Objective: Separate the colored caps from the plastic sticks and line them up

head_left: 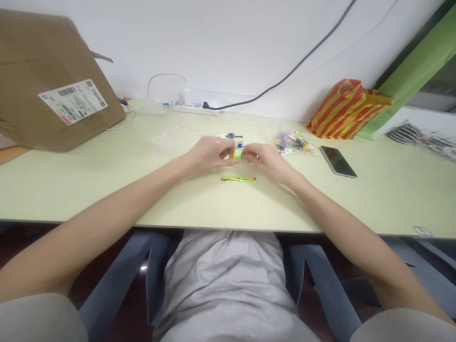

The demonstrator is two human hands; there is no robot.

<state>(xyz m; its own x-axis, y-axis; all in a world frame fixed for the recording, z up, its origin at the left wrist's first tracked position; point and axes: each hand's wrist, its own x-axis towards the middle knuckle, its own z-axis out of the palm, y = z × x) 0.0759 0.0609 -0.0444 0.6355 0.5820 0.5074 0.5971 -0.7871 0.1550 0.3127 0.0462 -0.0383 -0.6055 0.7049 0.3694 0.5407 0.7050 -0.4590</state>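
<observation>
My left hand (213, 153) is closed in a pinch over the table, with a small yellow piece (234, 155) at its fingertips. Close on its right, my right hand (264, 159) has its fingers curled together beside a small bright green piece (239, 156); whatever they hold is mostly hidden. Thin yellow, red and green plastic sticks (238, 179) lie just in front of the hands. Behind the hands are a small blue piece (240, 144) and a dark piece with a rod (233, 136).
Clear bags of small coloured parts (294, 142) lie right of the hands, near a phone (338, 162). A striped bag (347, 111) stands at the back right, a cardboard box (53, 85) at the left. A power strip (195, 109) sits along the wall.
</observation>
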